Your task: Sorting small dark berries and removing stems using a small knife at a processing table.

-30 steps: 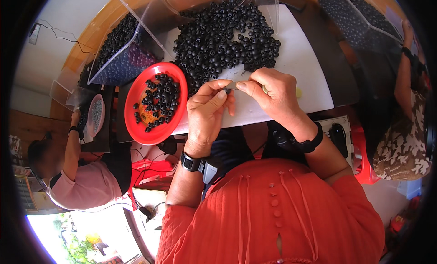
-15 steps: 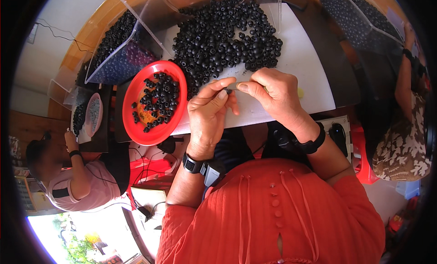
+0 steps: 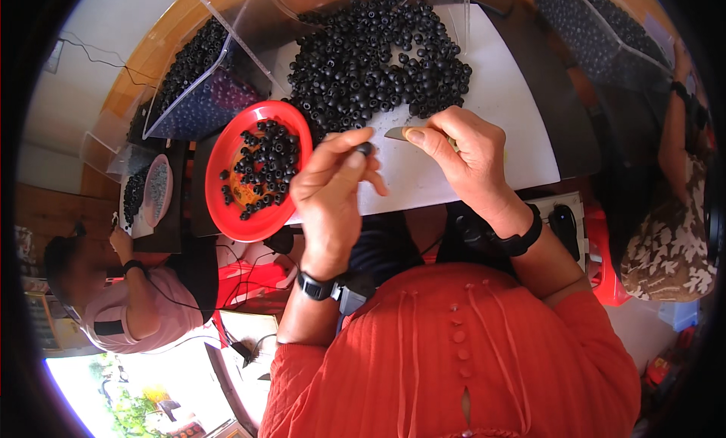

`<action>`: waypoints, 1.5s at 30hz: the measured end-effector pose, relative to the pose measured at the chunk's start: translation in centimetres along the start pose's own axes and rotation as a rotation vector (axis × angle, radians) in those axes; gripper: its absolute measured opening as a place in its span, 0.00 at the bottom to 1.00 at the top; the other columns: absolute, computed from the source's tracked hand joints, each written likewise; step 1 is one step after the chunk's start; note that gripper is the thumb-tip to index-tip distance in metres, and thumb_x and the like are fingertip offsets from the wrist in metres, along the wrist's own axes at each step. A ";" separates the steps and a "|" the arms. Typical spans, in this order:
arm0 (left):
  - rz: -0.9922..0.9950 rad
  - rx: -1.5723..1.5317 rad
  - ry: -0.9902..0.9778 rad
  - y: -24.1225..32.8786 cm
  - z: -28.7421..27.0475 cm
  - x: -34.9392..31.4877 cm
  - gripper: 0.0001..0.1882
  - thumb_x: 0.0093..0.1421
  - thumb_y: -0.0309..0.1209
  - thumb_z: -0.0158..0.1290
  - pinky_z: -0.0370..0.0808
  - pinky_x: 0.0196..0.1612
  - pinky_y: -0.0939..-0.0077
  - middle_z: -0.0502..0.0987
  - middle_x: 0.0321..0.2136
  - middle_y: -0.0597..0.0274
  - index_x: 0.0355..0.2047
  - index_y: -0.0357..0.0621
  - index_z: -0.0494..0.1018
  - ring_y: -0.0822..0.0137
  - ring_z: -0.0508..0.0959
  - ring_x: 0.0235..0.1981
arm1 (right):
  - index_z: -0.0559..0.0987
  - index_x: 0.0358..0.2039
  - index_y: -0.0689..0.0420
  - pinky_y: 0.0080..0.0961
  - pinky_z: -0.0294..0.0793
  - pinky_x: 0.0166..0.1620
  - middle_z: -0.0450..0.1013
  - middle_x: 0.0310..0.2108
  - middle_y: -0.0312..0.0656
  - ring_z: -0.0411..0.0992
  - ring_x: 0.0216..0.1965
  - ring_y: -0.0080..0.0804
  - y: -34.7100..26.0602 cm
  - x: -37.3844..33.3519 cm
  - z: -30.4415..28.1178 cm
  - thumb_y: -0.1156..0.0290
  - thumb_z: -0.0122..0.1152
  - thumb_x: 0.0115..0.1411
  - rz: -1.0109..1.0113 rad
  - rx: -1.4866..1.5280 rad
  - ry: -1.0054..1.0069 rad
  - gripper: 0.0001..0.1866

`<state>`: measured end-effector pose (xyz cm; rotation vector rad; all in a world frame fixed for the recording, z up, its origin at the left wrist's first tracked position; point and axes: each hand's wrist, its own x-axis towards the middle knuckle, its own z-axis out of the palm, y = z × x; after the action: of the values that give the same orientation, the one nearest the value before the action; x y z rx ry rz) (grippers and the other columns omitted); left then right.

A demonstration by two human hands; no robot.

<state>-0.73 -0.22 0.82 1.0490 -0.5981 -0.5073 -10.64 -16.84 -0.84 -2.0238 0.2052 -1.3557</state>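
Note:
Between the thumb and fingertips of my left hand (image 3: 333, 185) is a single black bead (image 3: 365, 148). My right hand (image 3: 465, 151) grips a small knife (image 3: 395, 133), its short blade pointing left toward the bead but apart from it. Both hands are over the near edge of a white board (image 3: 514, 128). A red plate (image 3: 219, 154) with several black beads in it lies just left of my left hand. Beyond my hands a large heap of loose black beads (image 3: 363, 75) spreads across the board.
At the back left stands a clear bin (image 3: 200, 98) of dark beads; another clear bin (image 3: 597, 37) is at the far right. A co-worker (image 3: 140, 302) sits at left beside a pale dish (image 3: 157, 188). Another person's arm (image 3: 673, 128) shows at right.
My left hand has moved left and slightly down with the bead, away from the knife. The blade, against the bead before, is now apart from it. My right hand has shifted slightly right.

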 end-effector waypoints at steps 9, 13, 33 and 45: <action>0.549 1.420 0.144 3.6 -5.3 2.0 0.15 0.55 0.18 0.63 0.73 0.52 0.58 0.79 0.43 0.54 0.44 0.42 0.84 0.52 0.76 0.47 | 0.73 0.19 0.56 0.37 0.65 0.22 0.69 0.16 0.40 0.69 0.18 0.41 0.2 0.0 -0.2 0.66 0.77 0.57 -0.070 -0.088 -0.009 0.19; 0.637 1.478 -0.025 1.5 -2.3 3.1 0.12 0.53 0.18 0.63 0.76 0.46 0.58 0.76 0.36 0.55 0.38 0.41 0.84 0.49 0.75 0.43 | 0.74 0.19 0.56 0.37 0.66 0.22 0.70 0.17 0.40 0.69 0.18 0.41 0.1 0.0 -0.4 0.66 0.77 0.57 -0.079 -0.073 0.002 0.19; 0.600 1.592 -0.233 -0.8 -1.1 5.8 0.07 0.51 0.22 0.63 0.78 0.38 0.55 0.75 0.33 0.57 0.31 0.41 0.78 0.50 0.76 0.39 | 0.75 0.20 0.56 0.38 0.66 0.23 0.69 0.18 0.41 0.69 0.19 0.42 0.5 -0.3 -0.5 0.66 0.77 0.57 -0.095 -0.030 0.047 0.17; 0.643 1.499 -0.224 1.0 -1.1 3.4 0.09 0.51 0.20 0.65 0.77 0.38 0.57 0.77 0.31 0.54 0.33 0.39 0.79 0.49 0.78 0.36 | 0.75 0.20 0.55 0.41 0.70 0.28 0.70 0.23 0.40 0.72 0.25 0.43 0.9 -0.5 -0.1 0.71 0.73 0.56 -0.136 -0.144 0.017 0.14</action>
<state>2.61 -1.29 2.07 2.0609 -1.5367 0.5537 -10.79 -17.31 -1.75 -2.1796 0.1798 -1.4795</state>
